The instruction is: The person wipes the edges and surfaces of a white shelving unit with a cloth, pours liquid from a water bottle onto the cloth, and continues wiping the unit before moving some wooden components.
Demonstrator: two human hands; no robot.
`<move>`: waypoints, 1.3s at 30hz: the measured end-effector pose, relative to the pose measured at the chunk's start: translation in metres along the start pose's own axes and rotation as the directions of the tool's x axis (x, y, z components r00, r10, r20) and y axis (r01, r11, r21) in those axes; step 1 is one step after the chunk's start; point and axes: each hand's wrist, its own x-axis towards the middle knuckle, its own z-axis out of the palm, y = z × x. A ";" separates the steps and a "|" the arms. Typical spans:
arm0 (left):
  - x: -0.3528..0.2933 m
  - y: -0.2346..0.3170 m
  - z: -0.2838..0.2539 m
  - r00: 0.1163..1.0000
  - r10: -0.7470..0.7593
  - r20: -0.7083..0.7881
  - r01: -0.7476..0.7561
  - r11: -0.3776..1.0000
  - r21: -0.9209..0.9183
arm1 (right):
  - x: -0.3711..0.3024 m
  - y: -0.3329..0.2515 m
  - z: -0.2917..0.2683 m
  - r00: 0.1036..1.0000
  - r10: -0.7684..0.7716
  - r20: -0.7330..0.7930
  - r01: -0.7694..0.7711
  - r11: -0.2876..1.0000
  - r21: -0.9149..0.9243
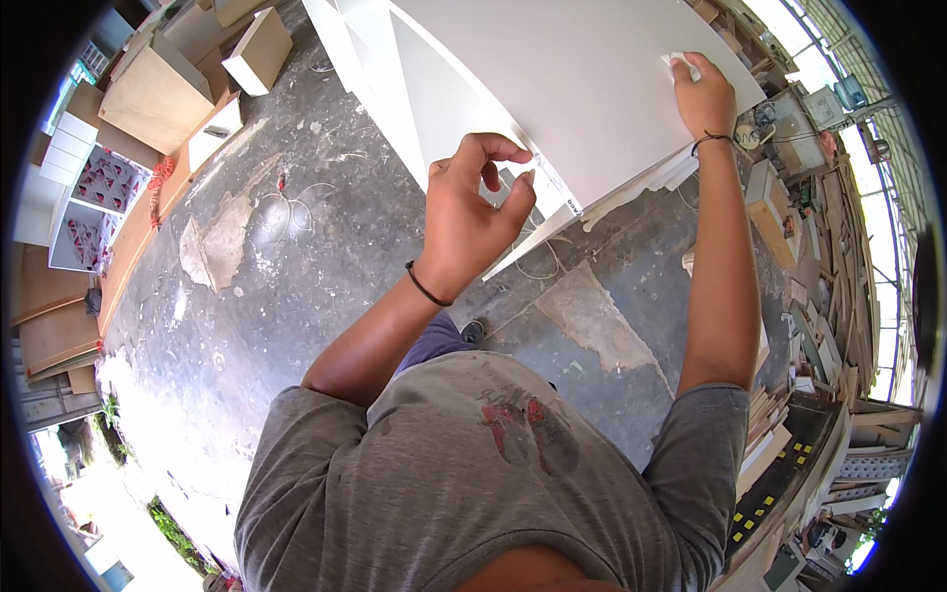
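Note:
A large white panel (pixel 592 89), the top face of a box-like white piece, spreads in front of me. My left hand (pixel 478 192) hovers at its near left edge, thumb and forefinger curved with a gap between them and nothing visible in the gap. The other fingers curl behind, partly hidden. On the panel's far right part, my right hand (pixel 705 99) presses a small crumpled white cloth or wad of paper (pixel 679 63); only a bit of it shows past the fingers. A printed strip (pixel 557 183) runs along the panel edge beside my left hand.
Wooden boxes and drawers (pixel 158 94) stand along the left. Stacked boards and offcuts (pixel 838 266) line the right side. Thin white sheeting (pixel 641 192) hangs below the panel's near edge. A thin cord (pixel 286 202) lies on the stained concrete floor (pixel 326 257).

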 end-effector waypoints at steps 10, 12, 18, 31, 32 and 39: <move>0.005 0.008 0.004 1.000 0.015 -0.005 -0.014 0.995 0.104 | -0.001 -0.001 -0.001 1.000 0.008 -0.004 -0.008 1.000 0.003; 0.006 0.011 0.004 1.000 0.018 0.018 -0.020 0.991 0.133 | -0.002 -0.001 -0.001 1.000 0.013 -0.003 -0.013 1.000 0.006; 0.005 0.007 0.006 0.998 -0.052 0.019 0.051 0.998 0.024 | 0.000 -0.001 -0.001 1.000 0.026 0.006 -0.026 1.000 0.006; -0.004 0.008 0.003 0.993 0.090 -0.078 -0.084 0.993 0.077 | 0.000 -0.001 -0.001 1.000 0.014 -0.001 -0.014 1.000 0.011; -0.003 0.007 0.003 0.994 0.086 -0.074 -0.079 0.992 0.097 | 0.000 0.000 -0.001 1.000 0.015 0.000 -0.015 1.000 0.012; 0.002 0.009 0.002 0.988 0.140 -0.071 -0.115 0.953 0.282 | 0.000 -0.002 -0.002 0.999 0.034 0.011 -0.034 0.999 0.000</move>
